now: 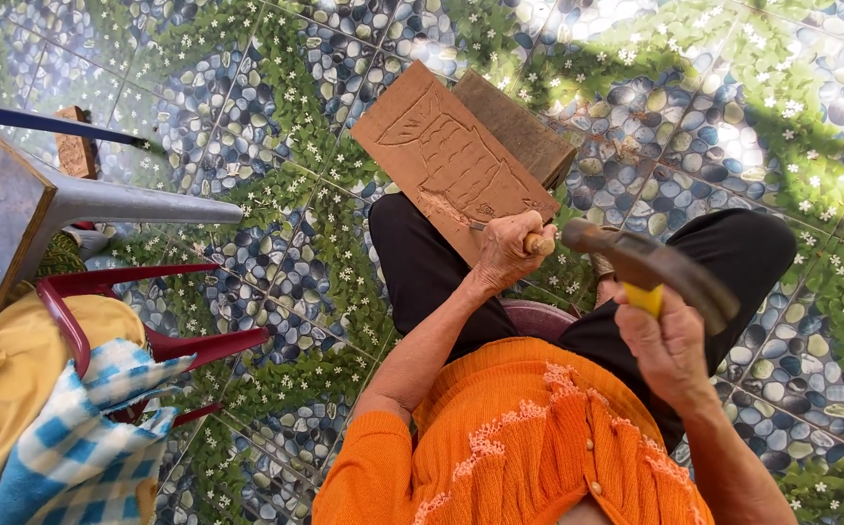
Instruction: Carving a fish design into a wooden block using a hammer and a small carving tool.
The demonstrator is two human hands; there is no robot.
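A brown wooden board (446,156) with a carved fish outline leans on my lap, propped over a darker wood block (519,126). My left hand (507,251) grips a chisel with a pale wooden handle (538,244), its blade set against the board's lower edge. My right hand (670,345) holds a hammer by its yellow handle (645,298); the dark rusty hammer head (650,267) hovers just right of the chisel's end. I wear an orange knitted top and black trousers.
A metal table (14,209) with grey legs stands at the left. A red plastic chair (150,340) holds yellow cloth and a blue checked cloth (82,437). A small wood block (75,146) lies beyond. The floor is pebble-and-flower patterned tile.
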